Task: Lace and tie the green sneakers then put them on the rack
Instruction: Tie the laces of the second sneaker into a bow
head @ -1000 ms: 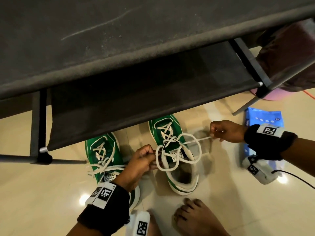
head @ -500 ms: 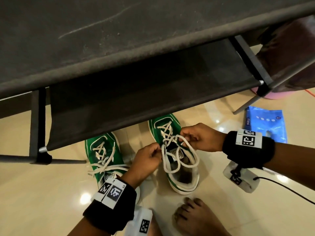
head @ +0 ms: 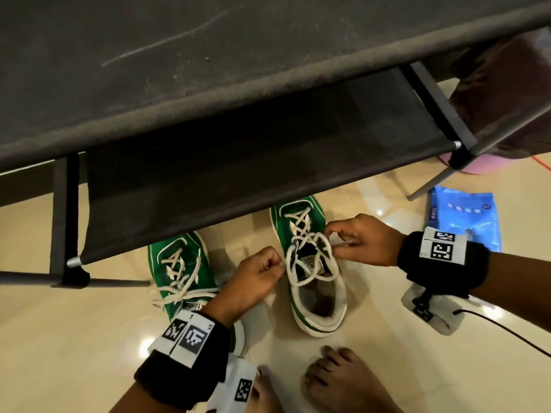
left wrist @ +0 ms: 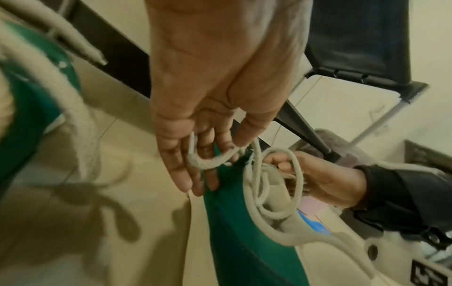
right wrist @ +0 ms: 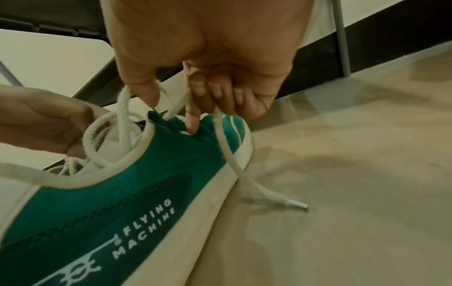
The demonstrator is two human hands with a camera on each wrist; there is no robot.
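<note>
Two green sneakers on the floor by a black rack [head: 268,150], left sneaker [head: 182,272] loosely laced, right sneaker [head: 313,263] with white lace [head: 310,263] looped over its opening

Two green sneakers [head: 185,272] [head: 310,263] on floor, two hands [head: 256,275] [head: 360,239], two bare feet [head: 343,380] [head: 265,394], one dark rack [head: 238,138], one blue packet [head: 465,219], two wrist bands [head: 185,365] [head: 444,263].

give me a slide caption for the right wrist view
Right hand pinches the white lace above a green sneaker on the floor, opposite the left hand.
</note>
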